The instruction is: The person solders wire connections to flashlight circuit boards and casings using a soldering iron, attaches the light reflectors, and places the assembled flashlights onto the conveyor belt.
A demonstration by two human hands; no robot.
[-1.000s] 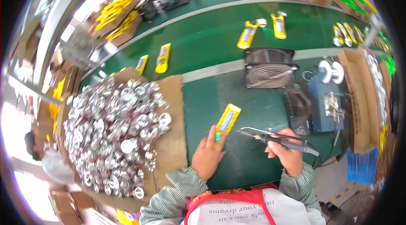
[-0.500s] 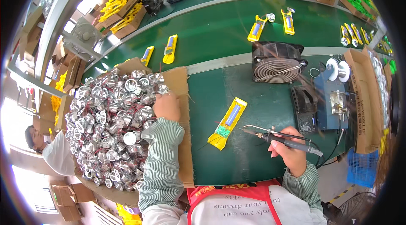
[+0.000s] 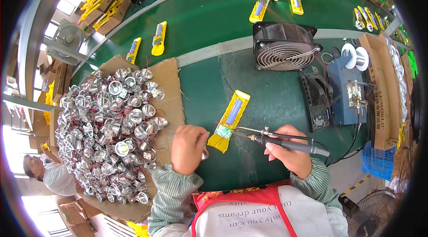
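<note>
My right hand (image 3: 292, 150) grips a soldering iron (image 3: 292, 145) with a thin metal feed tube along its top. The iron's tip is close to the green circuit board (image 3: 223, 131) at the near end of a yellow casing (image 3: 229, 121), which also holds a blue cylindrical battery (image 3: 234, 111). Just left of that casing, my left hand (image 3: 189, 148) is closed on a silver lamp reflector (image 3: 204, 154), mostly hidden by the fingers. A large heap of such reflectors (image 3: 107, 134) with red wires lies on cardboard (image 3: 171, 99) at the left.
A black fan (image 3: 287, 47) stands behind the casing. To the right are a blue solder-feeding unit (image 3: 345, 96) with a wire spool (image 3: 355, 57) and a long cardboard box (image 3: 379, 90). Further yellow casings (image 3: 159, 38) lie on the green belt (image 3: 200, 18). Another person (image 3: 55, 177) is at far left.
My left hand has come off the heap toward the yellow casing, bringing a reflector. The soldering iron has shifted left, its tip nearer the circuit board. The whole view has shifted slightly.
</note>
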